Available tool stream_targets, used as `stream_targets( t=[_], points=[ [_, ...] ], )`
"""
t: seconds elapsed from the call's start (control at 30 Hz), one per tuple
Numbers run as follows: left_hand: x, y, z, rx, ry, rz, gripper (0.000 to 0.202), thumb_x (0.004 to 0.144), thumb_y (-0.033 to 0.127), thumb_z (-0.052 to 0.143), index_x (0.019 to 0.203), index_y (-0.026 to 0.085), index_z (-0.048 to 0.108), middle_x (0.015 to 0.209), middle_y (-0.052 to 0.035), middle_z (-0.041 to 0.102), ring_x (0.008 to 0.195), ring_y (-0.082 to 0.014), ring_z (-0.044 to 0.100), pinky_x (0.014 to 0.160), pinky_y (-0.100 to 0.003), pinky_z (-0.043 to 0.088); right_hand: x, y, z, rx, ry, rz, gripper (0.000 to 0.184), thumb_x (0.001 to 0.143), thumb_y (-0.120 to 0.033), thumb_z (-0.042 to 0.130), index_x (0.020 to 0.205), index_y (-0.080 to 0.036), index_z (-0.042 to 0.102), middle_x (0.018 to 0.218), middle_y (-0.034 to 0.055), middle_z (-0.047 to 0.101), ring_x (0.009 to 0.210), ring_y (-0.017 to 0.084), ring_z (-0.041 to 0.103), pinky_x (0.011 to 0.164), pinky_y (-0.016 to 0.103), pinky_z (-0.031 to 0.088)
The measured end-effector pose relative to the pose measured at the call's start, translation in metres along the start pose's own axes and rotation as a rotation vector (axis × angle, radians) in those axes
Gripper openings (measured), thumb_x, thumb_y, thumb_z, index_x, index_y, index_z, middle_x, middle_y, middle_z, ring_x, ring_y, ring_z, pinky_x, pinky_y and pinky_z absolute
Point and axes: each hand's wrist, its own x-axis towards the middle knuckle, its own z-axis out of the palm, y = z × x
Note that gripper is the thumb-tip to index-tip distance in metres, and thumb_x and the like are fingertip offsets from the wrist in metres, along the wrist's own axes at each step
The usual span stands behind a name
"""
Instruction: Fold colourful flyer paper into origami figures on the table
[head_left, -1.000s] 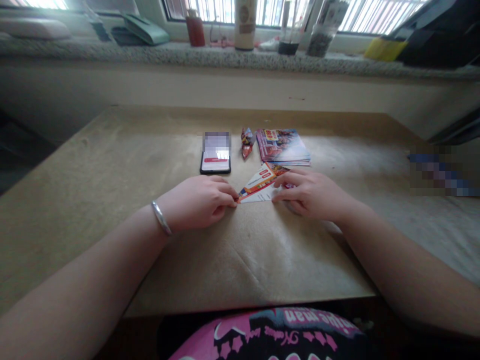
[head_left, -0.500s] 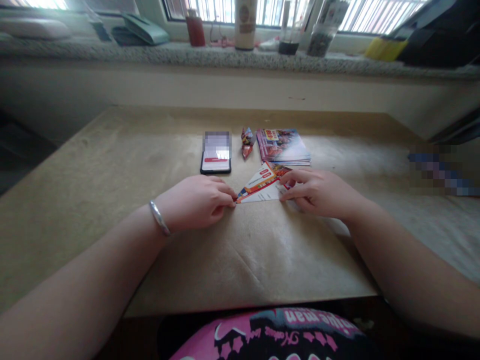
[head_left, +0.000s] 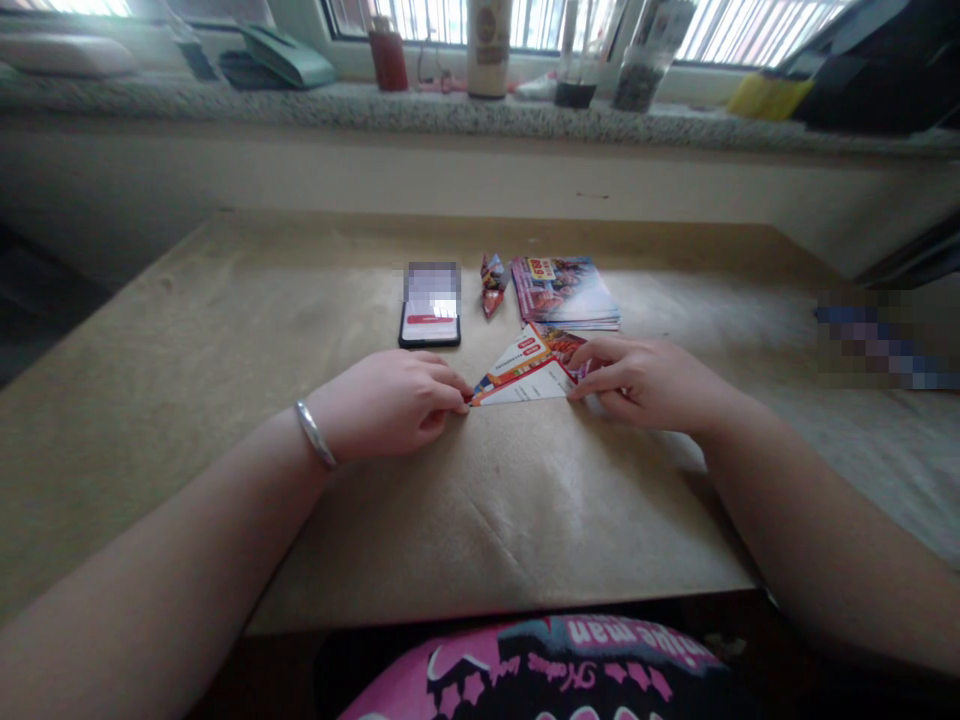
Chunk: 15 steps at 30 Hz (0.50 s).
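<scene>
A folded paper sheet (head_left: 523, 384), white with orange and red print, lies on the table between my hands. Its narrow left point is pinched by the closed fingertips of my left hand (head_left: 409, 402), which has a silver bangle at the wrist. My right hand (head_left: 645, 385) has its fingers on the paper's right corner, bent and closed on it. A picture-printed part of the sheet shows behind the right fingers. Just beyond the paper are a small folded paper figure (head_left: 493, 287) and a stack of printed flyers (head_left: 568, 293).
A phone (head_left: 430, 305) with a lit, partly blurred screen lies beyond my left hand on the tan table (head_left: 480, 530). Bottles, including a red one (head_left: 387, 55), line the stone windowsill (head_left: 420, 112). A blurred blue item (head_left: 885, 345) lies far right.
My right fingers have slid slightly right along the paper's lower edge, uncovering more of its right corner. My left hand stays at the left point.
</scene>
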Motion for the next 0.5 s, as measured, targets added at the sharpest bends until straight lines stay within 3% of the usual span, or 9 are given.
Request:
stream_targets(
  t=[0.5],
  points=[
    [-0.0006,-0.0025,0.0011,0.006,-0.010,0.005,0.030,0.080,0.016,0.049,0.097,0.026,0.071,0.111,0.0025,0.068,0.099,-0.0178,0.062,0.086,-0.031,0.051,-0.0053,0.0098,-0.0026,-0.014,-0.085,0.019,0.031,0.076,-0.011,0.049,0.083,-0.026,0.075,0.097,-0.0009,0.072,0.084,0.015,0.066,0.076,0.027,0.048]
  ],
)
